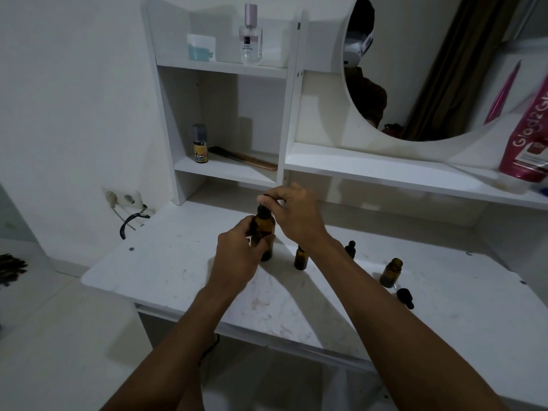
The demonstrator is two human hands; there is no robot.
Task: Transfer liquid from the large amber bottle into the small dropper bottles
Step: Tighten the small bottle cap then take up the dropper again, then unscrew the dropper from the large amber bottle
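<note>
View: head, the only 1.
Step (judged): working the black cap (262,207) of the large amber bottle (264,231). I cannot tell whether it is going on or coming off.
Left hand (237,253): fingers curled round the bottle's body, which stands upright on the table (178,262).
Right hand (293,215): reaches over from above, fingertips pinching the cap.
Technique: brace the body with the left hand so the glass does not spin. Turn the cap only. Lift straight up so any pipette clears the neck without dripping.
Bottle vs hands: between the 2 hands, with its body against the left fingers and its cap under the right fingertips.
Small bottle 1 (300,259): just right of the left hand, under the right wrist, top hidden.
Small bottle 2 (350,249): capped, just beyond the right forearm.
Small bottle 3 (391,272): neck open, right of the forearm, well apart from both hands.
Loose dropper (405,298): lying on the table just beside bottle 3, on the near side.
</note>
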